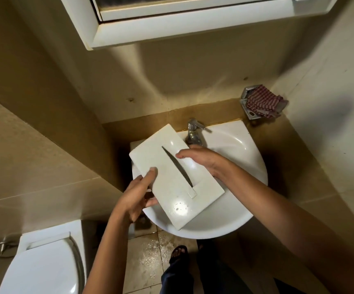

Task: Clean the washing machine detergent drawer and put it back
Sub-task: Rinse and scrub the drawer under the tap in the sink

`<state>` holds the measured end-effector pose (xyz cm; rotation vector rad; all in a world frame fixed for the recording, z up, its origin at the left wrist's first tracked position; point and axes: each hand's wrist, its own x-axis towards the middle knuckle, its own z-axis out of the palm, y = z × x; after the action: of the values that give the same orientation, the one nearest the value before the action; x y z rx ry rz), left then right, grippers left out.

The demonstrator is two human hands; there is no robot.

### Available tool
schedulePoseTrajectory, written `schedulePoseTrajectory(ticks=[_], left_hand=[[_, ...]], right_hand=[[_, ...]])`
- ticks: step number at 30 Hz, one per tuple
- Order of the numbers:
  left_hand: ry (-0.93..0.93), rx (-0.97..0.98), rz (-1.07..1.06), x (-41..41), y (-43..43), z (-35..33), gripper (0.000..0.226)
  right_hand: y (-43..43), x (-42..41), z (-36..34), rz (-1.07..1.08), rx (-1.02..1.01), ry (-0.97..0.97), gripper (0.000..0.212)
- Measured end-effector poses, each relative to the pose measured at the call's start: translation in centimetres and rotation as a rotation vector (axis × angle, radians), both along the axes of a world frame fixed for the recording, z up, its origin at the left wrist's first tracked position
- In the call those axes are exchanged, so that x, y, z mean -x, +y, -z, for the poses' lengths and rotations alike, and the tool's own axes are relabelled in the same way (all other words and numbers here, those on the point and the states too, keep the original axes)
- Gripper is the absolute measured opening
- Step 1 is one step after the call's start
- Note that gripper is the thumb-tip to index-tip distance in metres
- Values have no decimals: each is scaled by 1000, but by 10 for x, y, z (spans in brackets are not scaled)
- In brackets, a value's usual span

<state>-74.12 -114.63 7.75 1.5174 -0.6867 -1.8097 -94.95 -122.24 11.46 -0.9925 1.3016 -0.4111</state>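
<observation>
A white wash basin [246, 149] stands against a tan tiled wall, a chrome tap [194, 132] at its back rim. A red checked cloth [263, 101] fills a metal soap dish [247, 93] above the ledge's right corner. A toilet [44, 268] sits lower left.

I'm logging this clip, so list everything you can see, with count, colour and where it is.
drawer: one, white, wet, held over the sink
sink: one, white, against the back wall
tap: one, chrome, at the sink's back rim
holder: one, chrome, in the wall corner right of the tap
cloth: one, red and white checked, on the holder
toilet: one, white, lower left, lid down
frame: one, white, on the wall above the sink
floor: beige tiles, wet, below the sink
foot: one, in a dark sandal, under the sink
left hand: one, grips the drawer's near left edge
right hand: one, holds the drawer's far right side
</observation>
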Motion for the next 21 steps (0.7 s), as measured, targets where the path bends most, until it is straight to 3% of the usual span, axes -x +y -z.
schedulePoseTrajectory(ticks=[2,4,6,7,11,14,17,21], left_hand=[[8,67,-107,-5,-2,1,73],[-83,153,-151,-10,-2,8,60],[-273,245,-32,-14,-3,16,46],[-319,275,69,-16,-3,20,55],[-324,277,425,-17,-8,27,95],[-380,269,523,-12,-10,34,115],[-516,323,496,-2,-7,31,108],[-773,442,327,6,-3,25,94]], right_hand=[[-1,8,3,85,-48,-111,32],[-3,17,4,151,-108,-263,30],[-5,25,7,206,-172,-405,22],[-7,28,11,236,-189,-426,22],[-5,34,32,298,-248,-381,26],[3,37,52,337,-303,-382,22],[10,40,75,376,-340,-394,26],[23,46,102,372,-284,-297,46]])
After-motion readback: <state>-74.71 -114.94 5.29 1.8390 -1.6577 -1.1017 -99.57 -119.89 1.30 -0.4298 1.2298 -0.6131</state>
